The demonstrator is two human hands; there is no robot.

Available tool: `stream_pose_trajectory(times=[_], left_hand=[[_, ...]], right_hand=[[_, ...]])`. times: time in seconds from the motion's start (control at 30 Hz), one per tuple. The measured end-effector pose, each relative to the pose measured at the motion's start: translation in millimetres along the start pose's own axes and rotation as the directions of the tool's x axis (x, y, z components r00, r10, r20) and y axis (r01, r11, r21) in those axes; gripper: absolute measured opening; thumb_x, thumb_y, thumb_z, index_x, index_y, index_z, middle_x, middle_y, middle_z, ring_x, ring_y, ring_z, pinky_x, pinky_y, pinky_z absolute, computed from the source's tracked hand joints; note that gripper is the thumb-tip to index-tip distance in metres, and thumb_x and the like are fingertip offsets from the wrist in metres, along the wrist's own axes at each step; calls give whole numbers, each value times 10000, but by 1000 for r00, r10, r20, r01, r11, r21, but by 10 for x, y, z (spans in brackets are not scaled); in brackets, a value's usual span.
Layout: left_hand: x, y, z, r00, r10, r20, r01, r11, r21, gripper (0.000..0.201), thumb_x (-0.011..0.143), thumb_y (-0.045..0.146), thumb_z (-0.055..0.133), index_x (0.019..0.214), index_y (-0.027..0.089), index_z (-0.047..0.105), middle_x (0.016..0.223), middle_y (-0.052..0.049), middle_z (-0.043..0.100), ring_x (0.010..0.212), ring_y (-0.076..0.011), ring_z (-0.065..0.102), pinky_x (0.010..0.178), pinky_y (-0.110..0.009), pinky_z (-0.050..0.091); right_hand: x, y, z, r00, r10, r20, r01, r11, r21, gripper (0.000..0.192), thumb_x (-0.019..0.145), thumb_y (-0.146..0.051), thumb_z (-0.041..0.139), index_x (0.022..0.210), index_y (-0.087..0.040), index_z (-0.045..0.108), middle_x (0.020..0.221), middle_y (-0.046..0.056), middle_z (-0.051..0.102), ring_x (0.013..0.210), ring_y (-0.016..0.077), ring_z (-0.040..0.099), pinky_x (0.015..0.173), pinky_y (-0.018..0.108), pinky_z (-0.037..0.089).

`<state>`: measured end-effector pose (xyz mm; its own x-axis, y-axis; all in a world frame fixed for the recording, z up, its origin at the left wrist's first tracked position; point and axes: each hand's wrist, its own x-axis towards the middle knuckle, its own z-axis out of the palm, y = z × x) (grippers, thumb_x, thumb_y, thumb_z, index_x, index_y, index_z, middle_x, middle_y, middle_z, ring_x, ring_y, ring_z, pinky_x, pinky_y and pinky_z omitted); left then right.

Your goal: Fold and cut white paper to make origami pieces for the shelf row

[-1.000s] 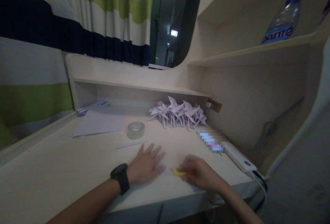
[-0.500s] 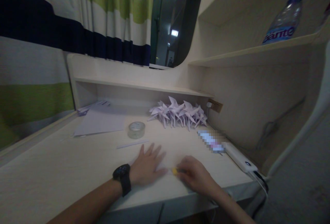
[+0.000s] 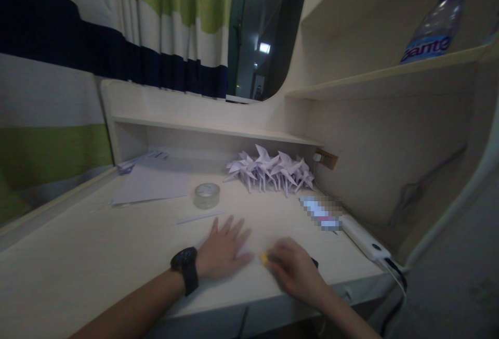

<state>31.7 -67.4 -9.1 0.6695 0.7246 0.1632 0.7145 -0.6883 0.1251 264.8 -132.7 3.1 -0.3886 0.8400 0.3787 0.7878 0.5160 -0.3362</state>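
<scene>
My left hand (image 3: 224, 250), a black watch (image 3: 185, 269) on its wrist, lies flat with fingers spread on the desk. Something white and hard to make out shows between its thumb and forefinger. Close by on the right, my right hand (image 3: 292, 269) is closed around a small tool with a yellow tip (image 3: 264, 258). A dark end (image 3: 314, 262) shows past the hand's far side; the grip hides the middle, so its kind is unclear. Beyond the left fingers lie a thin white paper stick (image 3: 200, 217) and a roll of clear tape (image 3: 207, 195).
Several white paper pinwheels (image 3: 268, 170) are heaped at the back of the desk. White paper sheets (image 3: 152, 180) lie back left. On the right are a phone (image 3: 319, 213) and a white power strip (image 3: 364, 237) with cables. A plastic bottle (image 3: 436, 27) stands on the upper shelf.
My right hand has turned slightly, and a dark end now shows beyond it. My left hand has stayed in place.
</scene>
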Motion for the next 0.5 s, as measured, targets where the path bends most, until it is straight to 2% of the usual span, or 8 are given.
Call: stream_pose_trajectory(times=[0.1, 0.2, 0.3, 0.4, 0.5], left_hand=[[3, -7, -1, 1000, 1, 2, -1, 1000, -3, 728, 881, 704, 166, 1465, 289, 295, 1546, -98, 225, 1403, -409, 139, 1051, -705, 88], [0, -11, 0, 1000, 3, -6, -3, 1000, -3, 710, 887, 694, 178, 1465, 297, 290, 1546, -92, 229, 1405, -403, 140, 1052, -703, 89], [-4, -16, 21, 1000, 10, -18, -10, 1000, 7, 668, 906, 660, 184, 1462, 306, 292, 1546, -83, 234, 1406, -394, 146, 1056, -697, 98], [3, -23, 59, 999, 11, -35, -11, 1000, 21, 615, 936, 602, 169, 1460, 307, 297, 1545, -77, 242, 1408, -384, 151, 1060, -689, 104], [19, -39, 82, 999, 4, -37, -3, 1000, 25, 595, 949, 574, 149, 1459, 309, 299, 1548, -75, 237, 1411, -377, 146, 1064, -682, 103]], right_hand=[[-6, -6, 21, 1000, -9, -15, 9, 1000, -14, 137, 873, -252, 555, 865, -183, 674, 857, 71, 593, 826, 191, 542, 718, 298, 409], [-16, -34, 44, 999, -24, -31, 24, 1000, -9, 187, 877, -258, 557, 1015, -202, 670, 904, 75, 596, 858, 197, 541, 748, 310, 415], [-26, -79, 48, 996, -92, 0, 91, 996, -23, 262, 890, -257, 545, 1134, -255, 640, 972, 75, 588, 905, 201, 526, 768, 318, 411], [-33, -115, 32, 987, -153, 47, 156, 985, -72, 231, 907, -278, 522, 1094, -278, 658, 996, 74, 570, 922, 206, 502, 768, 323, 398], [-36, -125, 18, 984, -164, 76, 171, 981, -96, 196, 900, -296, 534, 1041, -261, 666, 1005, 74, 552, 939, 214, 481, 779, 331, 389]])
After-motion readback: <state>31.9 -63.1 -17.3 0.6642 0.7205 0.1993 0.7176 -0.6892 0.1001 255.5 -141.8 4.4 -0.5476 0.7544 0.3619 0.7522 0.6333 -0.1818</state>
